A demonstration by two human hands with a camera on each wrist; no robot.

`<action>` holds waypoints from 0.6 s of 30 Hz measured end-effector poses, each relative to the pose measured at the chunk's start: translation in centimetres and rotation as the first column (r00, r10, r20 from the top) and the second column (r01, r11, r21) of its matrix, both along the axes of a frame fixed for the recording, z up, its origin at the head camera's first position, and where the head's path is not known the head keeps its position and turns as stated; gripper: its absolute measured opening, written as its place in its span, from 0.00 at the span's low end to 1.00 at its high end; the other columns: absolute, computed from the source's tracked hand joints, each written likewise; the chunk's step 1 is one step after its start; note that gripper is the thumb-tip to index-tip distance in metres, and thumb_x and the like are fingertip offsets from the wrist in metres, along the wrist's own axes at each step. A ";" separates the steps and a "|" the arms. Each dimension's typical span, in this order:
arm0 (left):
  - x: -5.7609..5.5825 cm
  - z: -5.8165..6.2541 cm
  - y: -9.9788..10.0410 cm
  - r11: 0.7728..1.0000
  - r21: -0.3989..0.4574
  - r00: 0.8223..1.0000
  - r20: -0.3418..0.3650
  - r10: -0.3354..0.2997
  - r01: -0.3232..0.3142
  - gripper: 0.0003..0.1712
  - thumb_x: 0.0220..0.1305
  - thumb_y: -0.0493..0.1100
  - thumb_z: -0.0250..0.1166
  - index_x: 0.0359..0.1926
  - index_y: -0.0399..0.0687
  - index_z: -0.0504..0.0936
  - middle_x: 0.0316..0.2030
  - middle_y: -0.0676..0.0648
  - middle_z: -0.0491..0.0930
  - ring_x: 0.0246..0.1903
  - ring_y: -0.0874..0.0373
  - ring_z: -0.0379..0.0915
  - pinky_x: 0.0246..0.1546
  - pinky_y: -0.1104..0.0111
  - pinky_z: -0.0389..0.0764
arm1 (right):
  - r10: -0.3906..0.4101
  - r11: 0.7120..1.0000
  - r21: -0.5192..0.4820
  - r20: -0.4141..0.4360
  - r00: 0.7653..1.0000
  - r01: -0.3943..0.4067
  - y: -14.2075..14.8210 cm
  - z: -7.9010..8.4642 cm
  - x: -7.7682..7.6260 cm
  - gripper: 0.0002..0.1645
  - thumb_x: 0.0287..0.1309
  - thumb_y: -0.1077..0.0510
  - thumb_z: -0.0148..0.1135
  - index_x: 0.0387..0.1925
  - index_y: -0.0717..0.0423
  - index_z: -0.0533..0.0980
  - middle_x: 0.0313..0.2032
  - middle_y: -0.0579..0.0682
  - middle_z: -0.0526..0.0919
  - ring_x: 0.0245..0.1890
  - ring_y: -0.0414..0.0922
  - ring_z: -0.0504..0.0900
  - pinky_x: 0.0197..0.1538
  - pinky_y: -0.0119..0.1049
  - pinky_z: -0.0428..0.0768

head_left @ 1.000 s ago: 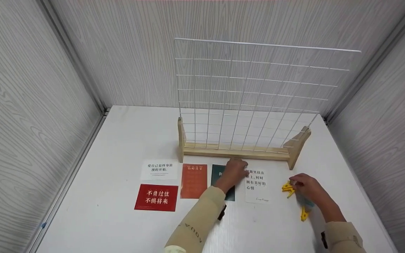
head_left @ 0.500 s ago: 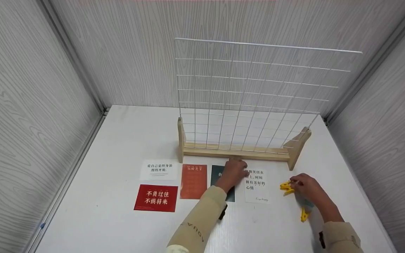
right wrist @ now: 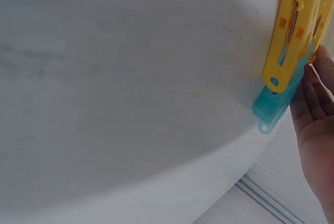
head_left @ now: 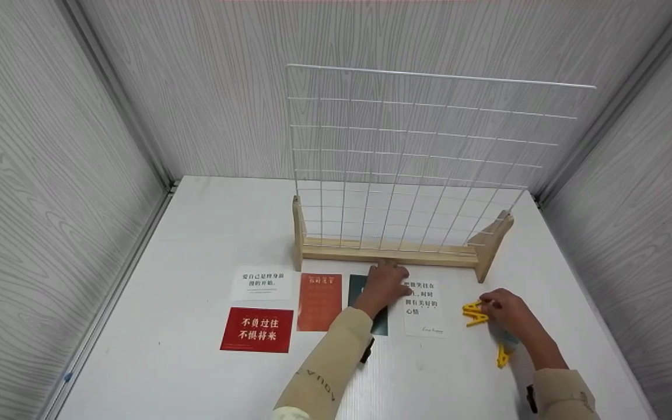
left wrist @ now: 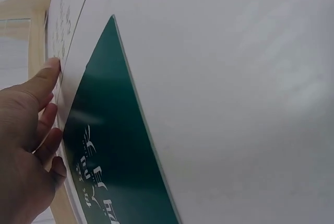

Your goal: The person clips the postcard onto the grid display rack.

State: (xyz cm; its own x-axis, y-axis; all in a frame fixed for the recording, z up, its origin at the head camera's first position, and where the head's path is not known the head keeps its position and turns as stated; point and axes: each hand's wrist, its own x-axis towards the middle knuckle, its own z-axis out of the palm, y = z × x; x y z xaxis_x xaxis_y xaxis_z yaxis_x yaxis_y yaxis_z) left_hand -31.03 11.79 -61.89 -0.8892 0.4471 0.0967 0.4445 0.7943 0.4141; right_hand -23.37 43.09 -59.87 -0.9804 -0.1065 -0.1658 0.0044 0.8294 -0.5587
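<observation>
My left hand [head_left: 387,287] rests over the top of a dark green card [head_left: 380,324], close to the rack's wooden base. Its thumb reaches onto the edge of a white card [head_left: 424,321] with black Chinese writing; the fingers are loosely bent at the green card [left wrist: 117,125]. To the right, my right hand [head_left: 510,309] pinches a yellow plastic clip [head_left: 475,315] low over the table. A teal clip [right wrist: 271,101] and a second yellow clip [head_left: 503,356] lie under and beside that hand. In the right wrist view the fingertips are partly hidden behind the clips.
A white wire grid rack [head_left: 394,122] stands on wooden feet [head_left: 492,245] behind the cards. Left of the green card lie an orange-red card [head_left: 319,303], a white card [head_left: 261,286] and a red card [head_left: 257,329]. Panelled walls [head_left: 67,146] enclose the white table.
The yellow clip at my right fingertips has turned a little and shifted slightly left. My left hand stays nearly in place. The whole head view has drifted slightly.
</observation>
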 end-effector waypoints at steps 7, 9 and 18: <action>0.0 0.0 0.2 1.000 0.006 1.000 0.018 0.014 -0.014 0.23 0.61 0.55 0.73 0.56 0.56 0.84 0.53 0.53 0.82 0.55 0.53 0.72 0.60 0.54 0.70 | 0.003 1.000 -0.013 0.026 1.000 -0.003 0.0 0.0 0.1 0.18 0.69 0.58 0.62 0.56 0.61 0.79 0.51 0.56 0.80 0.48 0.51 0.78 0.55 0.51 0.78; 0.0 -0.1 0.1 1.000 0.005 0.999 0.038 0.018 -0.018 0.24 0.61 0.56 0.73 0.57 0.56 0.83 0.53 0.53 0.81 0.55 0.53 0.73 0.62 0.54 0.70 | 0.012 1.000 -0.018 0.036 0.999 -0.011 0.1 0.0 0.1 0.18 0.69 0.58 0.62 0.56 0.61 0.79 0.51 0.56 0.80 0.48 0.51 0.78 0.55 0.52 0.78; -0.5 0.1 0.4 1.000 0.001 0.996 0.084 0.009 -0.009 0.25 0.62 0.58 0.72 0.57 0.56 0.83 0.55 0.53 0.81 0.59 0.53 0.73 0.66 0.54 0.67 | 0.027 0.998 -0.065 0.001 1.000 -0.027 0.4 -0.1 0.6 0.18 0.68 0.58 0.62 0.56 0.62 0.79 0.52 0.57 0.80 0.50 0.53 0.79 0.56 0.52 0.78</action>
